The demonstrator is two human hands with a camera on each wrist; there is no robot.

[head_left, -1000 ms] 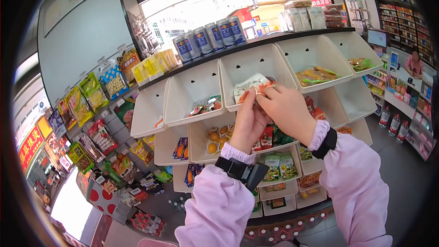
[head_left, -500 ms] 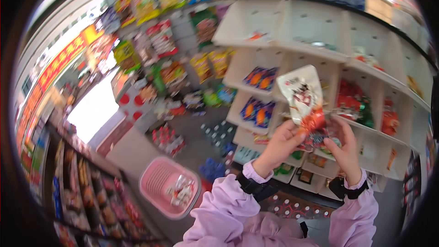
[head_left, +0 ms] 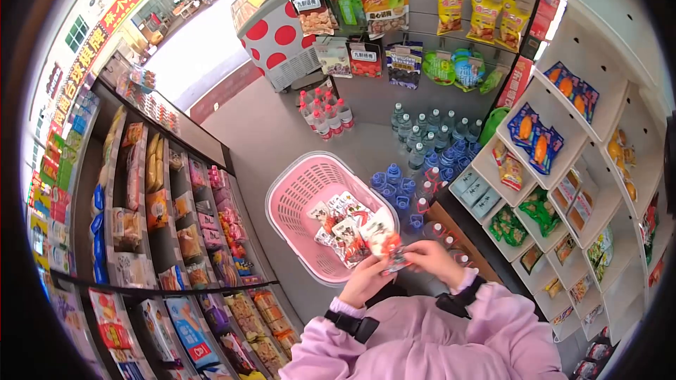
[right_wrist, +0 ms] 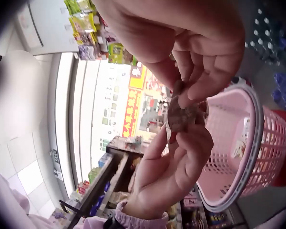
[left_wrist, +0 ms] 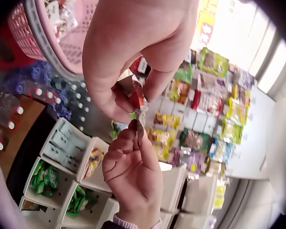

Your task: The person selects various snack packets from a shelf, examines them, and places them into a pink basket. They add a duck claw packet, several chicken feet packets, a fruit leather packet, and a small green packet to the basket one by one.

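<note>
A glossy, soft-sided packet (head_left: 384,241), pale with red printing and a crinkled lower edge, is held between both hands at the near right side of the pink basket (head_left: 287,200). The fingers of the left hand (head_left: 366,280) are narrow, pinching the packet's edge; those of the right hand (head_left: 434,262) pinch the same end, close beside them. In the head view the packet overlaps the basket's near rim; its height above it cannot be told.

The basket is smooth plastic with rounded corners, walls pierced by rows of slots and a thick rim. Inside lie several shiny packets (head_left: 345,231), overlapping at mixed angles, well below the rim.

Just right of the basket stand blue bottles (head_left: 394,184), rounded and close to its wall. Beyond its far right corner are clear bottles (head_left: 422,127) with pale caps, and past its far side a cluster of red-labelled bottles (head_left: 327,114). A brown cardboard box (head_left: 470,245) with straight edges sits to its near right, with hard-edged white bins (head_left: 563,190) farther right. Left of the basket, a strip of smooth grey floor (head_left: 243,142) runs between it and the dark-edged shelves (head_left: 149,290).
</note>
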